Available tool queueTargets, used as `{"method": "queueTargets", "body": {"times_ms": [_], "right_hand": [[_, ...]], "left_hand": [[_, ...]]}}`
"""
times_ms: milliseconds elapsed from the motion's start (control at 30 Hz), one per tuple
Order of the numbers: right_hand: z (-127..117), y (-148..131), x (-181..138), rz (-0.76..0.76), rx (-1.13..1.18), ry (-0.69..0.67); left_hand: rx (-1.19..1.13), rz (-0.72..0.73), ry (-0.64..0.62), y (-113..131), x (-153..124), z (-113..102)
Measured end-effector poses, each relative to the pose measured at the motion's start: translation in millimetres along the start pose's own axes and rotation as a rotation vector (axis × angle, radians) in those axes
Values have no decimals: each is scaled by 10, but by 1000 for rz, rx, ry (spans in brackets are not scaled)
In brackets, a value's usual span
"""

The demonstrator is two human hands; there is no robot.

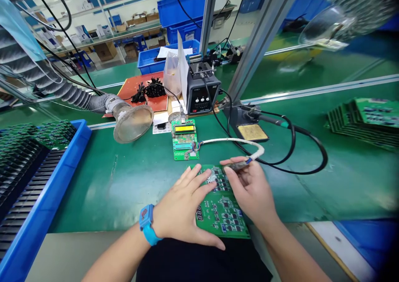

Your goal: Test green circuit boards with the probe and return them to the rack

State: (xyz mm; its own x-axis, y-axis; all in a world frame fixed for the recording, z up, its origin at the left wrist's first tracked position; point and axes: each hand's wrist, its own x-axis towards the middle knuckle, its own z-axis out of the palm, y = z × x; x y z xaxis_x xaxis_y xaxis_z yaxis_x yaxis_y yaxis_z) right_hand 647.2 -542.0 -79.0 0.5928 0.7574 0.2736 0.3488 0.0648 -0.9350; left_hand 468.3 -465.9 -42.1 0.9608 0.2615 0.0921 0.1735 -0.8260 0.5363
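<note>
At the lower centre of the frame, a flat green printed circuit board (230, 215) with small black chips and a dark digit display lies at the near edge of a glossy green bench (140, 186). The left hand (182, 209), wearing a bright blue watch (149, 226) at the wrist, is spread wide, palm down over the left part of the board, its fingers pointing to the upper right; it grips nothing. At the board's upper right corner, the right hand (251, 186) is curled, thumb and fingers closed on a slim grey wrapped connector (238, 165); whether the connector's tip touches the board cannot be made out.

A white sleeved cable (240, 141) runs from the connector to a small green tester board (186, 152) with a lit yellow screen, at the middle of the frame. Above and right of it stand a dark grey soldering station (204, 95) and a black holder with a yellow sponge (252, 132). A blue plastic crate (67, 165) of upright green boards fills the left edge, and a stack of green boards (368, 120) sits at the right.
</note>
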Motion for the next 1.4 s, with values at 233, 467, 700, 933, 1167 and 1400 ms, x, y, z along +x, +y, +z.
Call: {"method": "queueTargets", "body": {"times_ms": [233,467,700,933,1167,1400], "right_hand": [[-88,-140,-27,65,100,22],[-328,-262,-461,116,63,-74],[-293,-192,-537,102,68,-61],[-289,-159,-567,94,-48,-81],[-233,-151,-563,114,-101,-15],[-255,-174,-550,63,-51,-13]], "left_hand": [[48,-10,7,28,-19,4],[24,-6,10,29,-17,15],[14,-15,5,25,-11,12],[41,-26,-4,39,-20,15],[18,-42,-13,39,-6,9],[-18,-48,-13,34,-1,2]]}}
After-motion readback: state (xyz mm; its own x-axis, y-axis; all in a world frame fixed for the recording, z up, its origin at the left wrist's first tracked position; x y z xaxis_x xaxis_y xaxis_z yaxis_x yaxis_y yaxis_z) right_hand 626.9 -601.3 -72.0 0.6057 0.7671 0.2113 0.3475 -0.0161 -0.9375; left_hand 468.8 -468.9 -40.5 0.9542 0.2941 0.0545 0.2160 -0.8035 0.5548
